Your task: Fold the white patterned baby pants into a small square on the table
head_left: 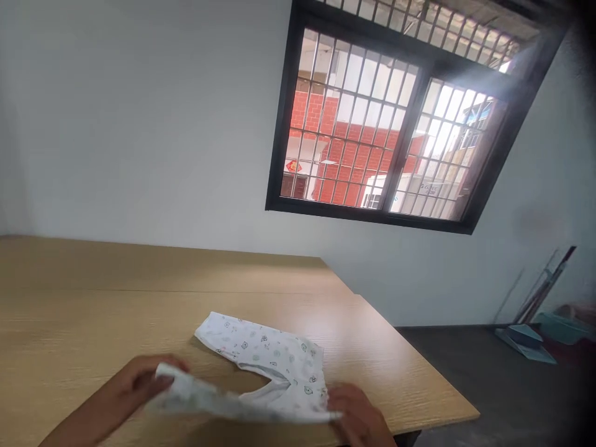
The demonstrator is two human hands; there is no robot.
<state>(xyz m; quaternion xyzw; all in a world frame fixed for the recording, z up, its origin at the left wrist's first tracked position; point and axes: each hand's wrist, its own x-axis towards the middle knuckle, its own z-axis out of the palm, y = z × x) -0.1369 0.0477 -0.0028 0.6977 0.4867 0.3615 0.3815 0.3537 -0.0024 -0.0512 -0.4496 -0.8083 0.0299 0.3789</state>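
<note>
A small pair of white trousers [274,351] with a printed pattern lies on the wooden table [116,316], waistband towards the right. One leg rests flat on the far side; the nearer leg is lifted off the tabletop and blurred by motion. My left hand [144,379] is closed on the hem of that nearer leg, thumb and fingers pinching the cloth. At the waistband's near corner, my right hand [358,413] grips the fabric, its fingertips partly smeared and low in the view.
The table's right edge [414,360] slopes down towards me, with dark floor [447,360] beyond it. A barred window [372,124] is set in the white wall. By the wall at far right stand a dustpan [526,341], long handles [544,285] and a pale green basin [563,326].
</note>
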